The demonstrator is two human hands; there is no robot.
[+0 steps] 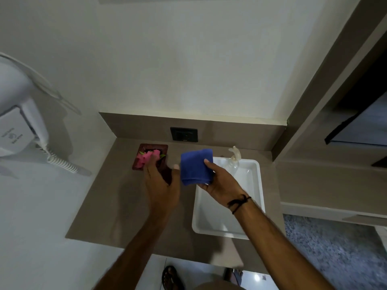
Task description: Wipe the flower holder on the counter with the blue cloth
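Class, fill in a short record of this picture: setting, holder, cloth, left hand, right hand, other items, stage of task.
setting: brown counter with white sink
holder: dark holder with pink flowers, left of sink
cloth: blue cloth, folded, off the counter
left hand: left hand reaching to the holder; contact unclear
right hand: right hand holding the cloth above the sink
other items: socket, faucet, wall hair dryer
stage: cloth not yet on holder

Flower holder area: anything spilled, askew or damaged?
Nothing stands out. The flower holder lies flat on the counter, pink flowers inside. Left hand reaches to it; right hand holds the blue cloth.
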